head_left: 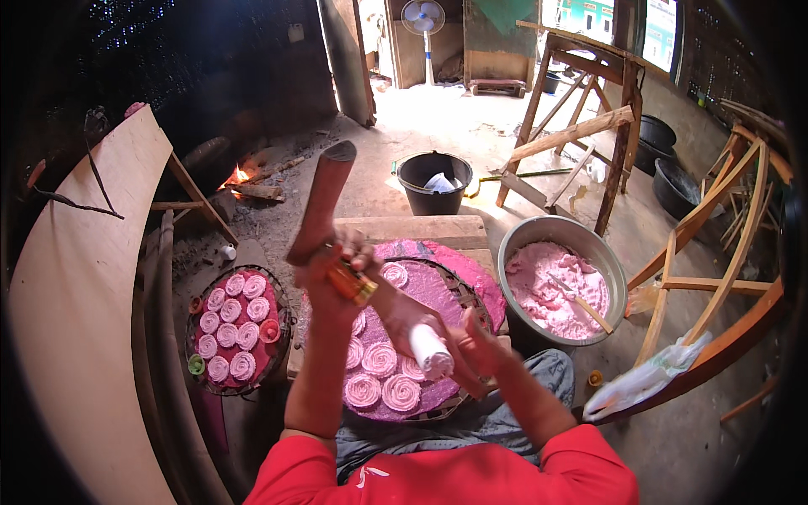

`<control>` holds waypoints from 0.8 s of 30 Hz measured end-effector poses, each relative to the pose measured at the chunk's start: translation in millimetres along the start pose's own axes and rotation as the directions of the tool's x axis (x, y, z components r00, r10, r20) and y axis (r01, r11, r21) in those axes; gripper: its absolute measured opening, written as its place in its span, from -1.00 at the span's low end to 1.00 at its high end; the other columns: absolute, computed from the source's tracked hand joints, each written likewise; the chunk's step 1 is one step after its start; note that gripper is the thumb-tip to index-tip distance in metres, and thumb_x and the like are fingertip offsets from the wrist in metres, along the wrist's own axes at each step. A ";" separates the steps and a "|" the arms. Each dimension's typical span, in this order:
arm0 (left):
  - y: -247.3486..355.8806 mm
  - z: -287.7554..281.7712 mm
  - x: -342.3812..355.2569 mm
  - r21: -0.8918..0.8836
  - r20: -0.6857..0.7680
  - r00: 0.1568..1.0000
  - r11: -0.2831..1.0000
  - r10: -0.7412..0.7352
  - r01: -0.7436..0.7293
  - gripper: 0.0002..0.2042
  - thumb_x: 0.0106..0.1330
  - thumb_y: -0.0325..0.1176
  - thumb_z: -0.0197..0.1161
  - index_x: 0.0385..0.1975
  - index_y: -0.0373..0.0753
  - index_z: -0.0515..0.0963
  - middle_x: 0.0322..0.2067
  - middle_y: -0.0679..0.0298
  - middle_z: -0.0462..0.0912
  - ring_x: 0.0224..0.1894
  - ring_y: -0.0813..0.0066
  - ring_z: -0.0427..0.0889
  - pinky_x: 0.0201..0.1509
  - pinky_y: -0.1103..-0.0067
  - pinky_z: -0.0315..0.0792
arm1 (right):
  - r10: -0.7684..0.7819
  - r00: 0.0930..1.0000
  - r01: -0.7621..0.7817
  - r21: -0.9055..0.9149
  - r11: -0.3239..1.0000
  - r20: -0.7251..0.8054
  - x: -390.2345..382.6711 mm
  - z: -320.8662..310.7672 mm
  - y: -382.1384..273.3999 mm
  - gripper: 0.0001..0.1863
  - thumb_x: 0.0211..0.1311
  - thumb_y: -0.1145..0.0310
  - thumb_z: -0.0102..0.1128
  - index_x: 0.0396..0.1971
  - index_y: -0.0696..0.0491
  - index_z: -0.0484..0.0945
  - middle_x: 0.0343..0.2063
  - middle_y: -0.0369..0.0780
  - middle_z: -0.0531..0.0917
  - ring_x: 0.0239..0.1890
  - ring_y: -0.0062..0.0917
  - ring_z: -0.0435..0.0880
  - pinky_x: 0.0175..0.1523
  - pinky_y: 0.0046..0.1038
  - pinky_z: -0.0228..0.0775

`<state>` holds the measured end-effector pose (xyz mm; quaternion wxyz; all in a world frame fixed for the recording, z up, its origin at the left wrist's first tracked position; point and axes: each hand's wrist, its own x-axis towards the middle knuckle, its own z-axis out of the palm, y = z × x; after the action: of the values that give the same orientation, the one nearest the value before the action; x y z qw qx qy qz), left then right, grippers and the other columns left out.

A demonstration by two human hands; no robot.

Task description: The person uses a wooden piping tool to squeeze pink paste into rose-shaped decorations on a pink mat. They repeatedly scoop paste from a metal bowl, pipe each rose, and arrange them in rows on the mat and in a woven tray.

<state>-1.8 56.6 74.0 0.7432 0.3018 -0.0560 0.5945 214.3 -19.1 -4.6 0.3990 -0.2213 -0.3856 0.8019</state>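
My left hand point(330, 273) is raised and grips a brown wooden tube point(322, 200) with a brass end point(354, 284), tilted over the round woven tray point(468, 296) in front of me. My right hand point(476, 349) is closed around a pinkish rod with a white cylindrical end point(432, 350), which runs up toward the brass end. Below both hands, several pink spiral coils point(380, 358) lie on the tray's pink cloth point(433, 284).
A second round tray point(284, 324) with several pink coils sits to the left. A metal basin point(513, 244) of pink dough with a wooden spoon point(589, 310) stands to the right. Behind are a black bucket point(433, 182), a small fire point(238, 176), a curved wooden board point(80, 286) and wooden frames point(581, 126).
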 end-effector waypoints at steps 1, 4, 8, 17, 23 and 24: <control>-12.1 -6.3 -2.3 -0.170 0.005 0.997 0.983 -0.071 0.071 -0.94 0.24 -0.46 0.15 -0.32 -0.18 0.45 -0.44 0.32 0.44 -0.37 0.46 0.50 -0.12 0.44 0.42 | 0.066 0.998 -0.052 0.362 0.931 -0.026 -0.4 12.0 18.8 -0.03 0.28 -0.38 -0.39 0.33 0.25 0.04 -0.11 0.01 0.57 -0.33 -0.38 0.62 -0.18 -0.37 0.55; -30.2 -34.3 -23.1 0.043 -0.369 0.928 0.996 -0.052 0.073 -0.86 0.21 -0.41 0.20 -0.25 -0.23 0.50 -0.29 0.28 0.54 -0.20 0.36 0.56 -0.08 0.38 0.46 | 0.018 0.998 -0.043 0.408 0.912 0.064 -1.6 10.1 32.6 -0.05 0.26 -0.36 -0.26 0.29 0.25 0.07 -0.25 -0.03 0.56 -0.61 -0.53 0.44 -0.52 -0.49 0.35; -8.6 -66.2 -47.5 0.950 0.136 0.866 -0.312 0.482 0.025 -0.85 0.20 -0.41 0.19 -0.25 -0.23 0.53 -0.35 0.28 0.52 -0.30 0.30 0.52 -0.22 0.33 0.41 | -0.078 0.991 0.042 0.304 0.952 0.104 -19.9 -5.8 4.3 -0.12 0.26 -0.30 -0.12 0.23 0.24 0.13 -0.44 -0.14 0.54 -0.86 -0.69 0.30 -0.84 -0.63 0.16; -10.9 -10.2 -95.9 0.917 0.052 0.964 -0.369 -0.261 -0.150 -0.75 0.08 -0.16 0.34 -0.35 -0.17 0.57 -0.50 0.18 0.62 -0.46 0.21 0.65 -0.36 0.32 0.51 | -0.506 0.783 0.465 -0.881 0.090 0.362 -26.5 35.8 -59.2 -0.15 0.16 0.02 0.25 0.29 0.14 0.04 -0.18 0.06 0.55 -0.29 -0.14 0.64 -0.22 -0.19 0.51; -27.6 -15.6 -120.0 0.988 -0.152 0.660 -0.088 -0.736 0.130 -0.50 0.13 -0.33 0.33 0.12 -0.13 0.41 0.12 0.16 0.43 0.24 0.30 0.35 0.30 0.37 0.23 | -0.154 0.952 0.289 -0.942 0.169 0.265 -36.9 57.6 -44.7 -0.12 0.14 -0.14 0.20 0.28 0.12 0.11 -0.09 0.12 0.52 -0.23 -0.04 0.65 -0.12 -0.18 0.51; -39.8 -21.8 -132.2 0.962 0.043 0.742 0.227 -0.669 0.149 -0.66 0.23 -0.27 0.24 -0.04 -0.25 0.48 -0.02 0.12 0.53 0.10 0.32 0.47 0.16 0.37 0.33 | -0.107 0.965 0.257 -0.948 0.189 0.240 -40.5 57.6 -38.4 -0.12 0.14 -0.16 0.18 0.29 0.12 0.12 -0.08 0.12 0.52 -0.21 -0.03 0.64 -0.10 -0.19 0.50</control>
<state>-9.2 -49.0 -17.3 0.5368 0.7945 0.1995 0.2022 217.8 -62.6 62.7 0.2398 -0.3261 -0.8484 0.3411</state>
